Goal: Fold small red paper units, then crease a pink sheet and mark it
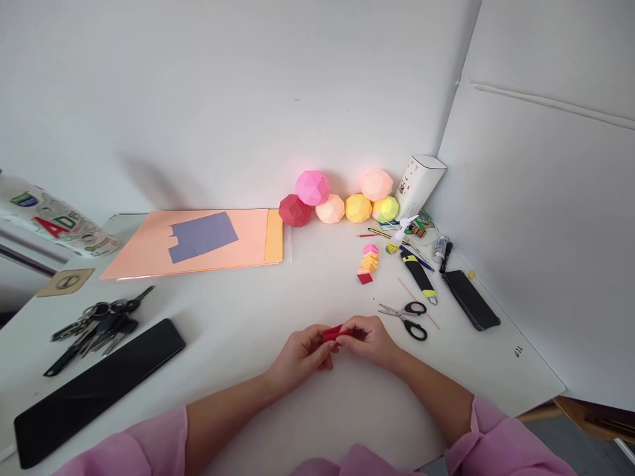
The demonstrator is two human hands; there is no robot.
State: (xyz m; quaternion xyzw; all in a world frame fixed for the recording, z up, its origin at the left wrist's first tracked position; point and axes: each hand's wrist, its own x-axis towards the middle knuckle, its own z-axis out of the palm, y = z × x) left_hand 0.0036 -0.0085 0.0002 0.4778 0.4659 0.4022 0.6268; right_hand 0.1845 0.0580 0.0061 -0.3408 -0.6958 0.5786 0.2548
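Between both hands is a small piece of folded red paper [331, 334], held just above the white table. My left hand [303, 354] pinches its left end, with the thumb in front and the fingers curled behind. Thumb and bent fingers of my right hand [371, 342] grip the right end, partly covering it. To the right of the hands lie black-handled scissors [415, 318] with the blades slightly apart. Beyond the hands sits a short row of small folded paper pieces [368, 263] in pink, orange and red.
Several faceted paper balls [312, 188] stand by the wall. Coloured sheets [253, 244] lie back left; keys [106, 324], a long black object [99, 390] and a large bottle [54, 218] are left. A glue bottle [397, 239], utility knife [419, 276] and black phone [470, 299] lie right.
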